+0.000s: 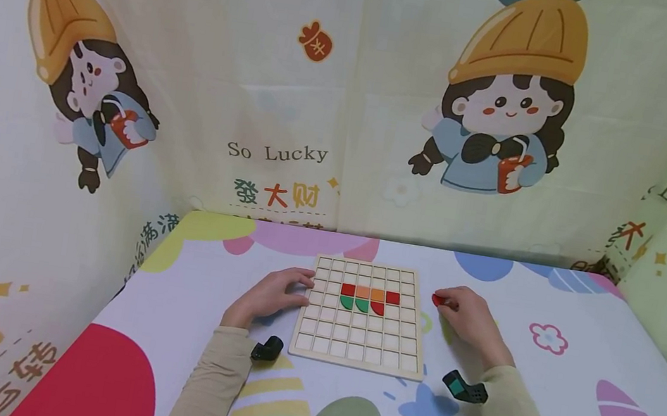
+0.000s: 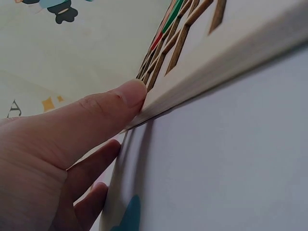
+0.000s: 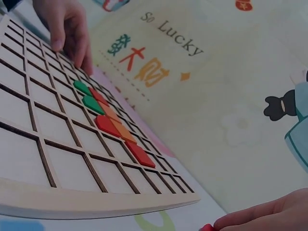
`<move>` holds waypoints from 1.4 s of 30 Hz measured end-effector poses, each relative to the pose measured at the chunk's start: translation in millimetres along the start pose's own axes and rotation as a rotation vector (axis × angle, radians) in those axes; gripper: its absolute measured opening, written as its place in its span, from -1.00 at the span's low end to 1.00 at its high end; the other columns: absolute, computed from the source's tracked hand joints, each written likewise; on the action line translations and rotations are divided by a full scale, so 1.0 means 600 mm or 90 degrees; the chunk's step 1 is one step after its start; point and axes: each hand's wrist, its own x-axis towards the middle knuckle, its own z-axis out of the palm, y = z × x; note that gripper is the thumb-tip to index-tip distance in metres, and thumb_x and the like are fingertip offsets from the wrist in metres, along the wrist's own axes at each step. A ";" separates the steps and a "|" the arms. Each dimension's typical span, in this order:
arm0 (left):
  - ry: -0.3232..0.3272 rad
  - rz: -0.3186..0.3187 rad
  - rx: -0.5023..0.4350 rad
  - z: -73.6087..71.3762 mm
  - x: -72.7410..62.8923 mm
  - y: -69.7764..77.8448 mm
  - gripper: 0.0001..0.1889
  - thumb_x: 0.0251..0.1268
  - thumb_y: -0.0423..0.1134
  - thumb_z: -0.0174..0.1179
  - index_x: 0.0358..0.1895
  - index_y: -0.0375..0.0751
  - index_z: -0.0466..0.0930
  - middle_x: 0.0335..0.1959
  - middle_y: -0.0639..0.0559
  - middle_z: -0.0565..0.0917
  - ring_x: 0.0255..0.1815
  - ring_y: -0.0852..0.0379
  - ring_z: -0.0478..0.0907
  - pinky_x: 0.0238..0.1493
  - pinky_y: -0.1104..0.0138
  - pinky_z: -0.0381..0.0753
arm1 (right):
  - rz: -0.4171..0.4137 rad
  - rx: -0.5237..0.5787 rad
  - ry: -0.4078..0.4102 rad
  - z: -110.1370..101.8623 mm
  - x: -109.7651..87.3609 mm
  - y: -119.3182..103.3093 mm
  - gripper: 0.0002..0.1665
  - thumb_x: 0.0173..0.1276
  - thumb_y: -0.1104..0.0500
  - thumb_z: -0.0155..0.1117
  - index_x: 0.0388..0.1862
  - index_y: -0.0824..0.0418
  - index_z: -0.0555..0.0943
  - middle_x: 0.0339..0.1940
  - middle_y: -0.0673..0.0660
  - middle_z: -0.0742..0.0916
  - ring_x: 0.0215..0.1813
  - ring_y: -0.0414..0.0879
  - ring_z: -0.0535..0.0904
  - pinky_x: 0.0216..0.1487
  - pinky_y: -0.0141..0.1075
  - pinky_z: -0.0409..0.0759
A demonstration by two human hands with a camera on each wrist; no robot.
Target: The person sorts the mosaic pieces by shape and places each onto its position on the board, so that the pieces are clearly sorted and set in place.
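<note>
A light wooden grid board (image 1: 355,365) lies flat on the table. One row of its cells holds a red square tile (image 1: 348,290), two orange tiles (image 1: 370,293) and another red one (image 1: 392,298). Directly below sit two green quarter-round tiles (image 1: 355,304) and a red quarter-round tile (image 1: 377,309). My left hand (image 1: 270,295) rests at the board's left edge, its thumb (image 2: 131,94) touching the rim. To the right of the board, my right hand (image 1: 474,320) pinches a small red tile (image 1: 437,299), mostly covered by the fingertips.
A white tablecloth (image 1: 526,292) with coloured prints covers the table. Printed cloth walls (image 1: 387,102) stand behind and at both sides. Black wrist devices (image 1: 267,349) sit by both sleeves, close to the board's lower corners.
</note>
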 end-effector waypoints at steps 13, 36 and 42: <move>0.004 0.002 -0.001 0.001 0.000 -0.001 -0.67 0.21 -0.24 0.37 0.04 -0.14 0.64 0.35 0.06 0.47 0.45 0.02 0.26 0.45 0.11 0.24 | 0.028 -0.002 -0.015 -0.001 -0.002 0.000 -0.57 0.26 0.25 0.39 0.07 0.43 0.62 -0.11 0.34 0.65 -0.15 0.11 0.55 -0.07 0.03 0.58; 0.005 0.008 -0.001 0.002 0.000 -0.001 -0.68 0.21 -0.24 0.37 0.03 -0.16 0.64 0.35 0.03 0.47 0.44 0.00 0.27 0.45 0.12 0.24 | 0.046 0.008 -0.049 0.003 -0.001 -0.006 -0.63 0.28 0.25 0.37 0.04 0.39 0.64 -0.15 0.25 0.66 -0.13 0.07 0.54 -0.05 -0.02 0.61; 0.007 0.015 0.002 0.001 0.000 0.001 -0.69 0.22 -0.23 0.37 0.03 -0.15 0.65 0.35 0.02 0.47 0.44 -0.02 0.28 0.44 0.09 0.26 | 0.048 0.017 -0.047 0.000 -0.001 -0.011 -0.64 0.30 0.26 0.36 0.04 0.41 0.63 -0.17 0.24 0.65 -0.12 0.07 0.53 -0.03 -0.01 0.59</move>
